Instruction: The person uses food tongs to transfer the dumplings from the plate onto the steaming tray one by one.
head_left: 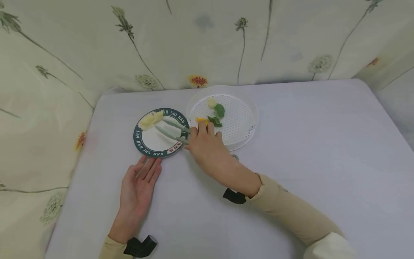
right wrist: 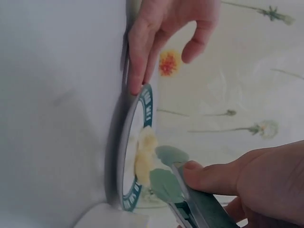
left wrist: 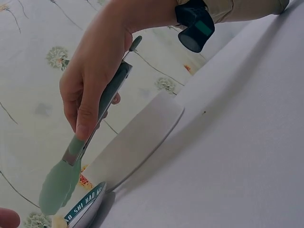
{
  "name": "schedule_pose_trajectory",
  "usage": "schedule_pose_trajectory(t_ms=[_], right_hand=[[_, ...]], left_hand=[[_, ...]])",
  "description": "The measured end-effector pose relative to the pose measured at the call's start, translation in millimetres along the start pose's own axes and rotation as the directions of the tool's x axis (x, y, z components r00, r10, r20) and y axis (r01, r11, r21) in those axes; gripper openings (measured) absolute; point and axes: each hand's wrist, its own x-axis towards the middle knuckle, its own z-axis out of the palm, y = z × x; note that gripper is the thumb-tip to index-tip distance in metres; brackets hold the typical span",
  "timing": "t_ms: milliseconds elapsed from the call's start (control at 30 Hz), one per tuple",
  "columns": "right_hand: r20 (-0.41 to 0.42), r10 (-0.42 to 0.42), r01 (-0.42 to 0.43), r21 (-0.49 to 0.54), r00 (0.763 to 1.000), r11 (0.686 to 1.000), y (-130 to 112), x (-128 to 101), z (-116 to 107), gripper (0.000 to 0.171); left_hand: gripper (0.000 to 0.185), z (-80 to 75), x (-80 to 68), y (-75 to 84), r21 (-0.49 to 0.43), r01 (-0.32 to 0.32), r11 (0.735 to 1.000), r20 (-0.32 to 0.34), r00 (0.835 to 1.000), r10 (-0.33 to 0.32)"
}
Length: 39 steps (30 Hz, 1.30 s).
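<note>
My right hand (head_left: 210, 154) grips a pair of green-tipped tongs (left wrist: 61, 185), thumb along one arm in the right wrist view. The tong heads stand apart over the plate (head_left: 153, 142), a white one with a dark green lettered rim, with nothing between them. Pale yellow food pieces (head_left: 150, 120) lie at the plate's far left side, just beyond the tips. My left hand (head_left: 139, 190) lies palm up with straight fingers, its fingertips at the plate's near rim. Beside the plate, a white perforated basket (head_left: 239, 124) is partly covered by my right hand.
In the basket lie green leafy-looking pieces (head_left: 219, 110), a small pale piece (head_left: 211, 103) and a yellow piece (head_left: 201, 119). The white table (head_left: 307, 144) ends at a flower-patterned curtain (head_left: 220, 43) behind. Black wrist cameras (head_left: 140, 247) sit on both wrists.
</note>
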Motion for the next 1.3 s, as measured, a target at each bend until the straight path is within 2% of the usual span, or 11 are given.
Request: schedule_pose_trajectory(t_ms=[167,333,567,867,1033,1167,1300], right_hand=[[0.007,-0.002,0.002,0.018,1.000,1.000,-6.8,9.2,8.8,0.048],[-0.035,-0.017,0.017,0.009,0.999,1.000,-12.7,17.6,19.4,0.043],[-0.091,-0.036,0.034,-0.014,0.995,0.999,-24.1,30.5,30.8,0.049],[-0.131,-0.020,0.012,-0.065,0.991,0.998,-34.9,49.4,42.1,0.045],[-0.113,-0.018,0.006,-0.104,0.993,0.995,-37.0,55.4,43.6,0.041],[-0.073,-0.034,0.025,-0.111,0.997,0.993,-33.2,48.5,38.8,0.038],[-0.034,-0.052,0.048,-0.103,0.998,0.993,-28.9,38.1,30.7,0.042]], left_hand=[[0.066,1.2,2.5,0.9,0.002,0.008,1.000,-0.007,1.000,-0.008],[0.065,1.2,2.4,1.3,0.001,0.012,1.000,-0.012,1.000,-0.012],[0.064,-0.9,2.6,0.1,-0.028,0.014,1.000,-0.020,1.000,-0.015],[0.064,-2.4,2.9,-1.3,-0.024,0.003,1.000,-0.010,1.000,-0.003],[0.065,-2.8,2.9,0.0,-0.015,-0.001,1.000,-0.013,1.000,0.001],[0.064,-1.4,3.6,0.2,-0.017,0.005,1.000,-0.019,1.000,-0.005],[0.065,-2.0,4.6,0.5,-0.021,0.002,1.000,-0.018,1.000,-0.003]])
